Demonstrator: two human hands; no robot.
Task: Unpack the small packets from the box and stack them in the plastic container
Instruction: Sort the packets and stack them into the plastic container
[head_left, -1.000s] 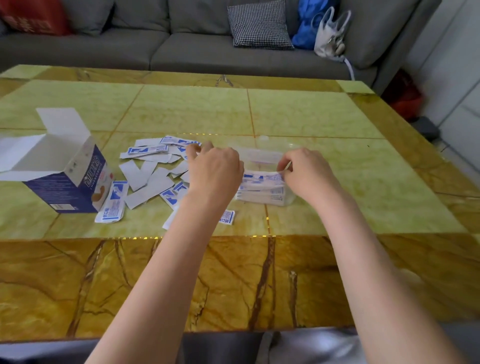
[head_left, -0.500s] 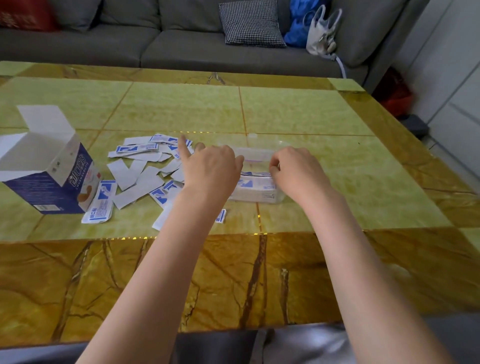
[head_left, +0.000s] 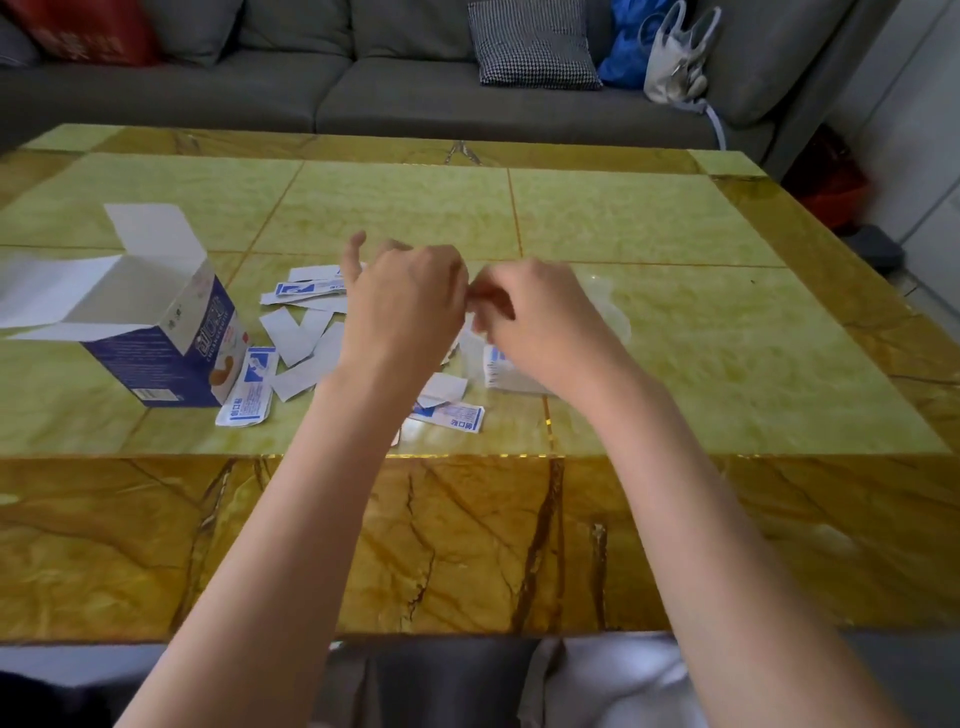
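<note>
The clear plastic container (head_left: 610, 317) stands mid-table, mostly covered by my right hand (head_left: 540, 322). A stack of blue-and-white packets (head_left: 500, 370) shows inside its near left corner. My left hand (head_left: 405, 306) hovers over the container's left end with its back to the camera. Both hands' curled fingertips meet above the container; whether they hold anything is hidden and blurred. Several loose packets (head_left: 301, 332) lie scattered left of the container, one (head_left: 457, 415) near the front. The opened blue-and-white box (head_left: 161, 338) stands at the left, flaps spread.
The table (head_left: 727, 364) is green and amber marble with its front edge close to me. A grey sofa (head_left: 415, 88) runs along the far side, with a checked cushion (head_left: 530, 47) and bags (head_left: 670, 57). Bare tabletop lies to the right of the container.
Both hands have lifted off the container's sides and drawn together above its left end, fingertips meeting. The camera has tilted slightly; the box and loose packets stay where they were.
</note>
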